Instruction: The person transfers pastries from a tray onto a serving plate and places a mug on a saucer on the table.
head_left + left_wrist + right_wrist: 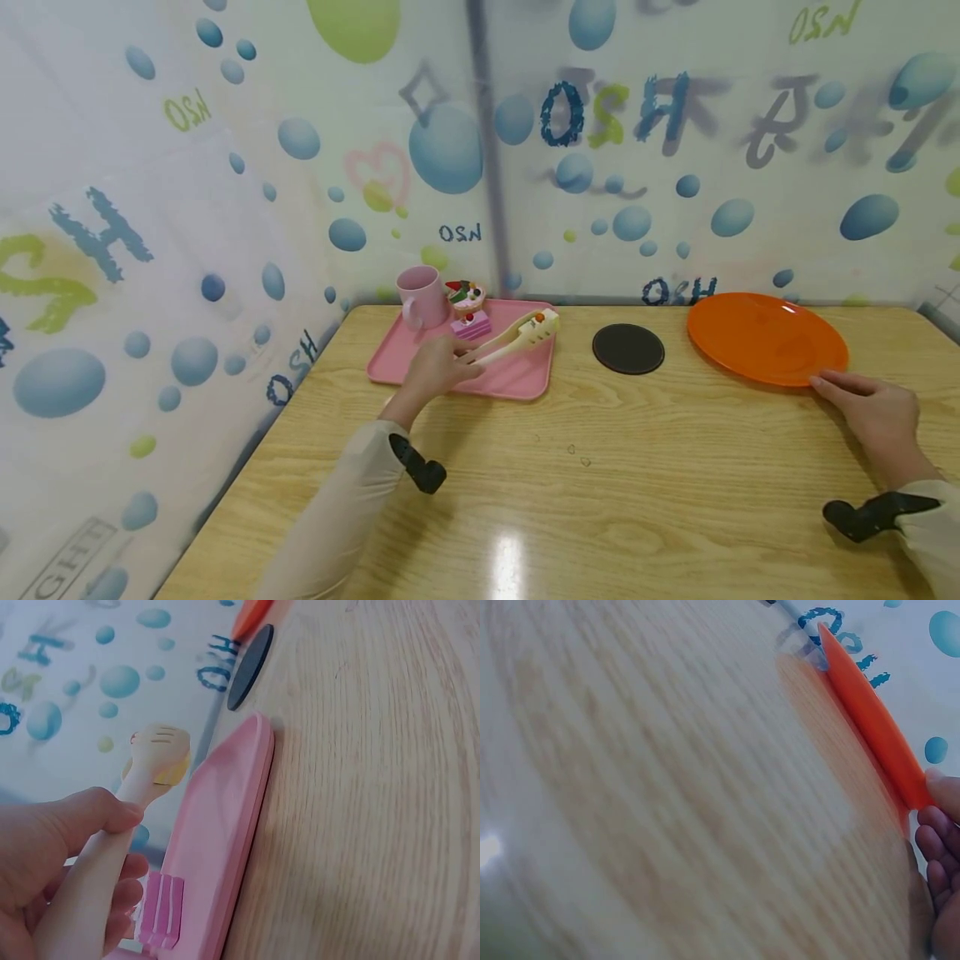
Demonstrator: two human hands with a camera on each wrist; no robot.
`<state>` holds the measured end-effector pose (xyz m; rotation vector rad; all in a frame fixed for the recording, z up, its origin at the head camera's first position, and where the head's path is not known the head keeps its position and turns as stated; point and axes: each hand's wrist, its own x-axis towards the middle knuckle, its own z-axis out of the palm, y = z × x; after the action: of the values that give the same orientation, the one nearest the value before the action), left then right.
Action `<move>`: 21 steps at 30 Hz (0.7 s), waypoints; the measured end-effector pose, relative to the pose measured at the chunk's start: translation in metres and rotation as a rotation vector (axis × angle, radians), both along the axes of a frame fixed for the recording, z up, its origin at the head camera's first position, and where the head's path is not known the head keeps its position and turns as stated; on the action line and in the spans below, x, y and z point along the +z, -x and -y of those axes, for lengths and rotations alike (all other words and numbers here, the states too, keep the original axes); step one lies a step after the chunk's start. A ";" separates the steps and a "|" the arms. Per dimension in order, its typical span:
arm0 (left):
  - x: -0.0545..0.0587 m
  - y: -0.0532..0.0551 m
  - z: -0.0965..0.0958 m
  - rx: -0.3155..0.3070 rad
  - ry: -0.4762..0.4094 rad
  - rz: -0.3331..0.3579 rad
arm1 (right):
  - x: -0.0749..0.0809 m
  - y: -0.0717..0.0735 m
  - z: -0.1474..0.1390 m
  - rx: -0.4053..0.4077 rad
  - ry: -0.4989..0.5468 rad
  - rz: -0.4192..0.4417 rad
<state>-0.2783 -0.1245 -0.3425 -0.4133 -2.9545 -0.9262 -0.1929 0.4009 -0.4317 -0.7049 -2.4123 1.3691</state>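
Note:
My left hand (437, 367) grips a pair of cream tongs (510, 340) over the pink tray (386, 358). Between the tongs' tips is a small pale-yellow toy cake (551, 320) with an orange topping; in the left wrist view the tongs' head partly hides this yellow piece (174, 772). At the right, my right hand (881, 412) pinches the near right rim of an orange plate (765, 337) between thumb and fingers. The right wrist view shows the plate (874, 720) edge-on, tilted a little above its reflection on the table.
On the tray stand a pink mug (423, 298), a fruit-topped tart (468, 295) and a purple layered cake slice (470, 326). A round black coaster (628, 348) lies between tray and plate. A patterned curtain (600, 183) hangs behind the wooden table (637, 483).

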 end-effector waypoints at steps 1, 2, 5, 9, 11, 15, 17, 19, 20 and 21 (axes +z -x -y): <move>0.001 0.000 -0.001 -0.001 0.001 0.001 | 0.000 0.000 0.000 -0.001 -0.001 -0.001; 0.001 0.000 -0.003 -0.004 0.005 0.000 | 0.000 0.000 0.000 -0.004 0.003 0.000; 0.001 0.001 -0.007 -0.016 0.006 -0.004 | 0.000 0.000 0.000 -0.002 0.003 -0.003; 0.001 0.002 -0.013 -0.031 0.010 -0.011 | 0.001 0.000 0.000 0.002 -0.001 0.000; 0.000 0.003 -0.015 -0.038 0.010 -0.016 | 0.001 -0.001 0.001 0.001 0.005 0.000; -0.002 0.005 -0.020 -0.052 0.005 -0.015 | 0.000 -0.001 0.001 -0.005 0.031 -0.014; -0.002 0.005 -0.023 -0.059 0.003 -0.015 | -0.001 -0.001 0.002 -0.007 0.042 -0.023; -0.003 0.005 -0.026 -0.071 0.006 -0.023 | -0.002 -0.001 0.003 -0.006 0.041 -0.027; -0.003 0.005 -0.027 -0.075 0.007 -0.028 | -0.002 -0.001 0.002 -0.003 0.041 -0.029; -0.003 0.005 -0.028 -0.078 0.006 -0.031 | -0.002 -0.001 0.002 -0.004 0.043 -0.030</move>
<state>-0.2837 -0.0963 -0.3454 -0.5424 -2.9333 -0.9092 -0.1918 0.3985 -0.4334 -0.6942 -2.3644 1.4236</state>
